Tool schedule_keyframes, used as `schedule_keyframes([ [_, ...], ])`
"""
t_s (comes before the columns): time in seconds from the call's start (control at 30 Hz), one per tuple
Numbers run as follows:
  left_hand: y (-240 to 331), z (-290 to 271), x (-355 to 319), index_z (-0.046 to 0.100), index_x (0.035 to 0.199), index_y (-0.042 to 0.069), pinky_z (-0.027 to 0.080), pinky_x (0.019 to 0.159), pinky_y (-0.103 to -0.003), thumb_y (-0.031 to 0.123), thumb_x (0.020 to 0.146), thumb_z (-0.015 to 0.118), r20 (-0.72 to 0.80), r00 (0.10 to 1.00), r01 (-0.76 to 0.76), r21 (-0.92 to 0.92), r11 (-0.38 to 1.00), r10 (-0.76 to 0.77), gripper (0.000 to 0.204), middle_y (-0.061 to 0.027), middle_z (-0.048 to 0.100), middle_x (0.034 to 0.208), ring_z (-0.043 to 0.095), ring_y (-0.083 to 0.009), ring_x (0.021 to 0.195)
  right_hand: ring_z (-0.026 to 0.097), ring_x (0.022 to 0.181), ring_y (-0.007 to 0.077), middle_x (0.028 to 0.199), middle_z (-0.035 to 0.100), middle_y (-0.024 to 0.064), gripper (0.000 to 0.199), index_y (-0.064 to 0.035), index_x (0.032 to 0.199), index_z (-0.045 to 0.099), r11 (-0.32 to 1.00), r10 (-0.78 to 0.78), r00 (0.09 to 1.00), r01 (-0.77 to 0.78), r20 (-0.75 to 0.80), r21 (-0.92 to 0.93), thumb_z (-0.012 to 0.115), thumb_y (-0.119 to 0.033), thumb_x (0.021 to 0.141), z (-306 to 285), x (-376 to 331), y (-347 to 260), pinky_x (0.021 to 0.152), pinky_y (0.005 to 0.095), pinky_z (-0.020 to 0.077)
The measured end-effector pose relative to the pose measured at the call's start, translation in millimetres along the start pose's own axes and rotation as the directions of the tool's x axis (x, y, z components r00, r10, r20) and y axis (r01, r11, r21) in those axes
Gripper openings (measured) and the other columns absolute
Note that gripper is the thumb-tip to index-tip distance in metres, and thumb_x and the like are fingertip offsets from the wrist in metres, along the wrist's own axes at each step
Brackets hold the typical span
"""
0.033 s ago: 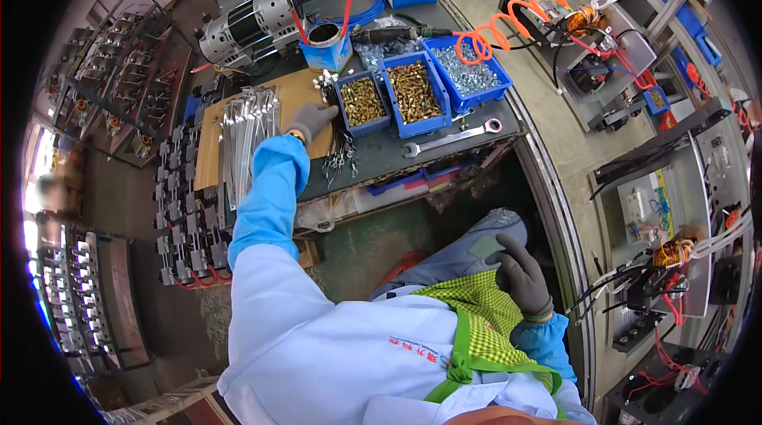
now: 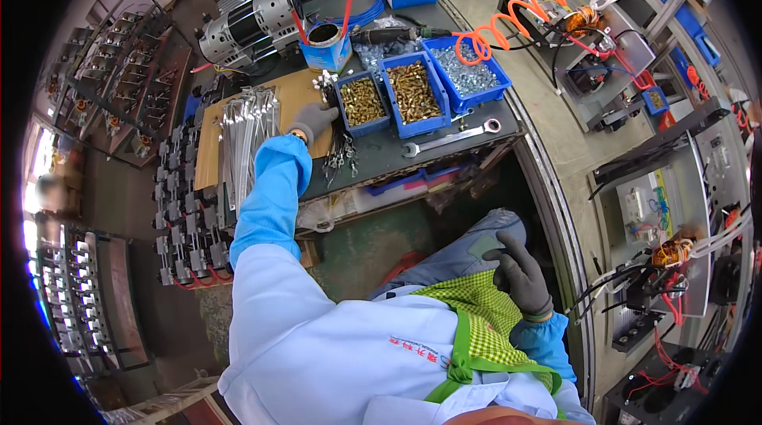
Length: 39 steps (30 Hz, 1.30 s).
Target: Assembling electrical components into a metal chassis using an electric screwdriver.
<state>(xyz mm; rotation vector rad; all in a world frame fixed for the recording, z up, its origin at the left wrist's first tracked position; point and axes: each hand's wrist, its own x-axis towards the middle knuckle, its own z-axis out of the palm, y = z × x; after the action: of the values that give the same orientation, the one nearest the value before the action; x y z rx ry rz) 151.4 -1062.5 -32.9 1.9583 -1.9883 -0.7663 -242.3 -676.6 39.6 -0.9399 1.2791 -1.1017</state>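
Note:
My left hand [image 2: 314,122], in a grey glove, reaches to a bundle of thin black cables [image 2: 340,147] with metal end fittings on the dark workbench. Its fingers are drawn together at the bundle's left side; what they hold, if anything, is hidden. Left of it, long clear-and-silver strips [image 2: 248,135] lie on a sheet of brown cardboard [image 2: 210,135]. Low on the right, above my lap, hovers my gloved right hand [image 2: 521,278]. Thumb and fingers are apart there, partly bent, and no object shows in them.
Blue bins of brass fittings [image 2: 414,92] and silver hardware [image 2: 470,72] stand right of the cables. Before them lies a combination wrench [image 2: 452,139]. Behind are a blue-and-white can [image 2: 327,48] and a motor [image 2: 254,24]. A coiled orange hose [image 2: 528,12] hangs beside a conveyor rail [image 2: 548,179].
Both hands have shifted only very slightly, the right one a little up and left. The things on the bench lie as before.

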Motion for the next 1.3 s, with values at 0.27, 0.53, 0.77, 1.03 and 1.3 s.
schedule_keyframes([
  [0.27, 9.5, -36.2, -20.5, 0.069, 0.09, 0.003, 0.048, 0.07, -0.039, 0.042, 0.084, 0.062, 0.035, 0.999, 0.039, -0.085, 0.996, -0.036, 0.04, -0.0149, 0.066, 0.078, 0.064, -0.0275, 0.075, 0.053, 0.053, 0.0068, 0.084, 0.067, 0.008, 0.03, -0.0011, 0.11, 0.049, 0.986, 0.054, 0.995, -0.066, -0.079, -0.156, 0.047, -0.028, 0.1, -27.5, -33.6, -2.8, 0.047, 0.0199, 0.0426],
  [0.53, 2.5, -63.8, -56.1, 0.062, 0.095, 0.004, 0.028, 0.046, -0.025, 0.036, 0.091, 0.056, 0.068, 0.998, 0.05, -0.551, 0.833, -0.016, 0.033, 0.0042, 0.04, 0.06, 0.036, -0.0067, 0.05, 0.055, 0.06, 0.0078, 0.08, 0.064, 0.005, 0.029, -0.0007, 0.107, 0.057, 0.992, -0.027, 0.992, 0.012, -0.12, -0.129, 0.052, -0.028, 0.098, -26.8, -47.1, -1.7, 0.053, 0.0215, 0.0435],
  [0.77, 206.3, -16.6, -144.2, 0.052, 0.094, 0.008, 0.027, 0.045, -0.02, 0.034, 0.095, 0.056, -0.019, 0.861, 0.04, -0.994, -0.103, 0.509, 0.026, 0.0048, 0.036, 0.063, 0.032, -0.0052, 0.048, 0.058, 0.07, 0.0114, 0.083, 0.064, 0.0057, 0.024, 0.0021, 0.106, 0.06, 0.912, -0.273, 0.962, 0.252, -0.019, -0.325, 0.061, -0.013, 0.087, -9.5, -27.7, -33.5, 0.062, 0.0257, 0.0474],
  [1.03, 360.1, 86.5, -247.2, 0.051, 0.089, 0.009, 0.028, 0.045, -0.021, 0.036, 0.097, 0.054, 0.03, 0.614, 0.204, -0.971, -0.121, 0.789, 0.028, 0.0051, 0.034, 0.06, 0.03, -0.0048, 0.047, 0.056, 0.08, 0.0101, 0.094, 0.061, 0.0053, 0.034, 0.0008, 0.114, 0.058, 0.921, -0.39, 0.879, 0.372, -0.274, -0.116, 0.062, -0.022, 0.089, -18.6, -54.9, -77.3, 0.07, 0.0254, 0.047],
  [1.3, 407.0, 159.9, -339.9, 0.053, 0.099, 0.004, 0.036, 0.052, -0.021, 0.025, 0.097, 0.054, 0.071, 0.197, -0.007, -0.997, 0.074, 0.978, 0.021, 0.0002, 0.05, 0.075, 0.044, -0.0069, 0.061, 0.05, 0.065, 0.0067, 0.073, 0.057, 0.0, 0.029, -0.0007, 0.095, 0.063, 0.953, -0.296, 0.786, 0.279, -0.543, -0.116, 0.061, -0.029, 0.092, -72.1, -145.0, -66.5, 0.056, 0.0233, 0.042],
])
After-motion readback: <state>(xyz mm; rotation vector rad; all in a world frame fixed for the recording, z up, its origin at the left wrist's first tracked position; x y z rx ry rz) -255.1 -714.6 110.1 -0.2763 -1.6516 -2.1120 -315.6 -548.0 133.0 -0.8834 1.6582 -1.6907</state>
